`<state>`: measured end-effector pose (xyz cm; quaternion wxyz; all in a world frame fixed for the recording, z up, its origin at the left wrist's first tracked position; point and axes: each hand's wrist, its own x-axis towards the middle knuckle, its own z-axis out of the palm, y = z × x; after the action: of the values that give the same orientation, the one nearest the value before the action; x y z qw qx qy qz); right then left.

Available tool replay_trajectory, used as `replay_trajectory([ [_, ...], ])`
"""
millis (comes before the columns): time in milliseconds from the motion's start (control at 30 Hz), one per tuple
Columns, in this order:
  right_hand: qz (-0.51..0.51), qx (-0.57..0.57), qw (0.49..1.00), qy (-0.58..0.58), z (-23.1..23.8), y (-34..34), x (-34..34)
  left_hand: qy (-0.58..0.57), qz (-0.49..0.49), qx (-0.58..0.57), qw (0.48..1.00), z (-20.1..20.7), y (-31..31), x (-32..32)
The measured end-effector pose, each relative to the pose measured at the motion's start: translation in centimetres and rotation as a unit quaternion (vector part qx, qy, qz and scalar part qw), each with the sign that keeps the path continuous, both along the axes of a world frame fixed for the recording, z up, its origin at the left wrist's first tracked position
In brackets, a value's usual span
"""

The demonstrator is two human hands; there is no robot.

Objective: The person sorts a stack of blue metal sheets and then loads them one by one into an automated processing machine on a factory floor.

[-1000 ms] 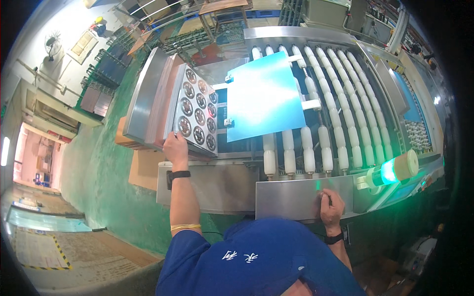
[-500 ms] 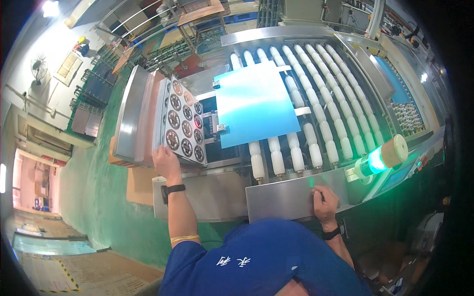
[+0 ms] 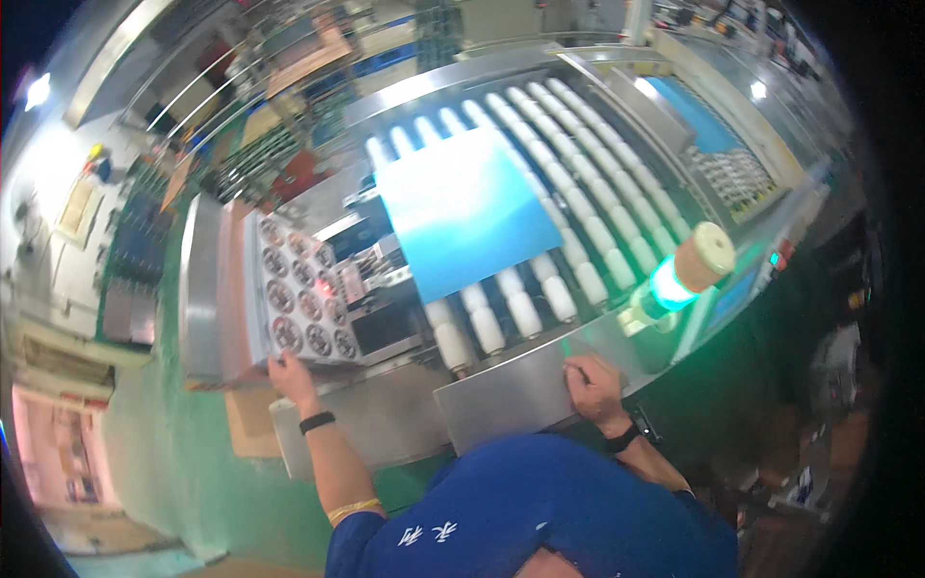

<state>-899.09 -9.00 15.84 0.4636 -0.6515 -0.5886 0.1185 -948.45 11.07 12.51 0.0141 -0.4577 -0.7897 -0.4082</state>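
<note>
My left hand [image 3: 294, 379] is at the near lower corner of a stack of panels [image 3: 252, 294], its fingers closed on the edge. The front panel [image 3: 306, 279] leans back and bears rows of round, dark-patterned discs. To the right, a glossy blue sheet [image 3: 462, 217] lies over white rollers [image 3: 578, 200] of a conveyor. Curled fingers close my right hand [image 3: 594, 387], which rests by the conveyor's metal front guard [image 3: 506, 400]; whether anything is inside it is hidden.
A signal lamp [image 3: 689, 265] glowing green stands at the conveyor's near right corner, beside a control panel [image 3: 727, 299]. Metal clamps [image 3: 390, 277] sit between the panel stack and the blue sheet. Another blue sheet [image 3: 689, 114] lies farther along the line at the right.
The whole view has shifted and tilted, with some blur. The white pads beside the blue sheet no longer show, and the clamps now stand slightly apart from its left edge. Both hands keep their places.
</note>
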Motion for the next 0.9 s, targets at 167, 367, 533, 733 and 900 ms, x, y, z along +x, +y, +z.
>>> replay_trajectory([
  [167,0.035,0.027,0.999,0.004,-1.0,0.4,0.2,0.098,0.006,-0.003,0.995,-2.4,0.0,-3.7],
  [367,0.037,0.018,0.999,0.016,0.1,0.1,0.4,0.083,0.052,-0.043,0.994,-1.0,0.1,-1.7],
  [533,0.037,0.014,0.999,0.018,0.3,-0.1,0.5,0.091,0.052,-0.032,0.994,-1.1,-0.1,-1.6],
  [733,0.047,0.025,0.998,0.03,-0.2,0.0,0.3,0.086,0.059,-0.043,0.994,-1.4,-0.2,-2.0],
  [900,0.044,0.017,0.999,0.023,0.3,0.0,0.4,0.084,0.047,-0.043,0.994,-1.4,-0.1,-2.4],
])
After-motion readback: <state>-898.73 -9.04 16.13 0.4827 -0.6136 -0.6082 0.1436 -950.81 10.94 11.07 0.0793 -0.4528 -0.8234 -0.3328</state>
